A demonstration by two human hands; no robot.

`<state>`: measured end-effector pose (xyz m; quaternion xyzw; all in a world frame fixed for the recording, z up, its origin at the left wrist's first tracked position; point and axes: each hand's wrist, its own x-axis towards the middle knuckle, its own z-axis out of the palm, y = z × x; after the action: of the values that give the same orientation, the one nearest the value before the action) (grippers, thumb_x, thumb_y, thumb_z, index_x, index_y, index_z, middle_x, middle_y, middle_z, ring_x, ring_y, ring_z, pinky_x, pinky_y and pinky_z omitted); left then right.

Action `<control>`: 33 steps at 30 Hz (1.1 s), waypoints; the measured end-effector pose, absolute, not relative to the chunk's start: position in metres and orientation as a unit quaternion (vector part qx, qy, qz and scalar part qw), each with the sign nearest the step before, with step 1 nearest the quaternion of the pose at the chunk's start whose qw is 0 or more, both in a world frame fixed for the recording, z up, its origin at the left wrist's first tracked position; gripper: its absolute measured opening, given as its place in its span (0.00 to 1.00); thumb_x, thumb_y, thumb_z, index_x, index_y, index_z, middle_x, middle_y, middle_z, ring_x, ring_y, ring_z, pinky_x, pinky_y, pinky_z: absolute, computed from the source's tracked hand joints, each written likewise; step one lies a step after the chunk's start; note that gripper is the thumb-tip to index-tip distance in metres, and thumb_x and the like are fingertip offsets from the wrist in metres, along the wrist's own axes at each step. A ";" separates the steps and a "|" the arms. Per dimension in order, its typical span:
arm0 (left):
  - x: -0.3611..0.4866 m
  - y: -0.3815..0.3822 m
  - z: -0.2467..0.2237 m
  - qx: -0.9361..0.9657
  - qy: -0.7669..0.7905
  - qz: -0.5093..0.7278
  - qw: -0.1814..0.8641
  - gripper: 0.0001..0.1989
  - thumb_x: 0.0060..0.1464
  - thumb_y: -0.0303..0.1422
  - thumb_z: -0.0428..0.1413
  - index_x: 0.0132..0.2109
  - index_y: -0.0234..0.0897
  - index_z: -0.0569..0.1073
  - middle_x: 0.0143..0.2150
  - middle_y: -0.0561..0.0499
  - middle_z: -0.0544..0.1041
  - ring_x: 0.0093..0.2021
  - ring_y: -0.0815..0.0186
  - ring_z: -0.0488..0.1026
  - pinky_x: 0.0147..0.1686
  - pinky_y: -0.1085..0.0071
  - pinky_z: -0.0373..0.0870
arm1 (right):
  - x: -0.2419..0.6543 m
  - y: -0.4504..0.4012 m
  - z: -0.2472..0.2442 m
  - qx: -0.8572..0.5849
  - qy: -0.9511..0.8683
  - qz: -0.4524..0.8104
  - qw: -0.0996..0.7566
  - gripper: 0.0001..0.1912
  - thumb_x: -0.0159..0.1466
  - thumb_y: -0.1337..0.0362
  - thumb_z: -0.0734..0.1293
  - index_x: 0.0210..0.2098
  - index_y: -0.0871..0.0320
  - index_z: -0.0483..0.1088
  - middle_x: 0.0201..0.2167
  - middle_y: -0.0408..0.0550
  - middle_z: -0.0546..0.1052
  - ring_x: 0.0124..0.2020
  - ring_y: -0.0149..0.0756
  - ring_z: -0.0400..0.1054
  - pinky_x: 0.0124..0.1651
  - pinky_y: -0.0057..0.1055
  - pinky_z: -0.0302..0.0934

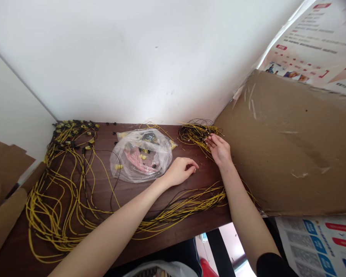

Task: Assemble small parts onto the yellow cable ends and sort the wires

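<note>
My right hand (219, 149) reaches into a tangled bundle of thin yellow and black wires (196, 131) by the back wall, fingertips pinched on wire at its right side. My left hand (182, 170) hovers over the table just right of a clear plastic bag (141, 156), fingers curled and thumb close to the index finger. Whether something small is between them is hidden. Inside the bag lie small yellow and black connector pieces and something pink. Beneath my forearms a long bundle of yellow and black wires (187, 206) crosses the table.
Wires with yellow and black connectors on their ends (75, 130) are heaped at the back left of the brown table (173, 233). A large cardboard box (291, 146) stands on the right, with cardboard flaps (5, 173) on the left. The white wall (138, 69) closes off the back.
</note>
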<state>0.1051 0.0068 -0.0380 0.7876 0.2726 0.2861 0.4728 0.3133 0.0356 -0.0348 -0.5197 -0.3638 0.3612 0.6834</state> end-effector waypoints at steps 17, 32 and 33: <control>0.105 0.007 -0.038 0.797 0.265 0.288 0.461 0.11 0.52 0.26 0.49 0.37 0.32 0.77 0.29 0.50 0.77 0.28 0.70 0.70 0.30 0.77 0.65 | 0.310 0.034 -0.033 -0.498 -0.326 0.385 0.705 0.12 0.47 0.61 0.74 0.30 0.55 0.72 0.25 0.41 0.76 0.30 0.31 0.73 0.44 0.32 0.68; 0.106 0.007 -0.036 0.767 0.277 0.292 0.500 0.11 0.52 0.26 0.49 0.37 0.31 0.76 0.28 0.50 0.77 0.26 0.72 0.70 0.29 0.78 0.64 | 0.299 0.031 -0.034 -0.563 -0.509 0.230 0.609 0.11 0.53 0.59 0.69 0.33 0.58 0.74 0.28 0.46 0.77 0.33 0.36 0.72 0.43 0.37 0.66; 0.106 0.007 -0.036 0.767 0.277 0.292 0.500 0.11 0.52 0.26 0.49 0.37 0.31 0.76 0.28 0.50 0.77 0.26 0.72 0.70 0.29 0.78 0.64 | 0.299 0.031 -0.034 -0.568 -0.524 0.213 0.598 0.11 0.54 0.59 0.68 0.33 0.58 0.74 0.29 0.47 0.77 0.34 0.37 0.72 0.42 0.38 0.66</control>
<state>0.1057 0.0068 -0.0358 0.7673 0.2765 0.2920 0.4995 0.2992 0.0310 -0.0344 -0.5683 -0.5235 0.2127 0.5981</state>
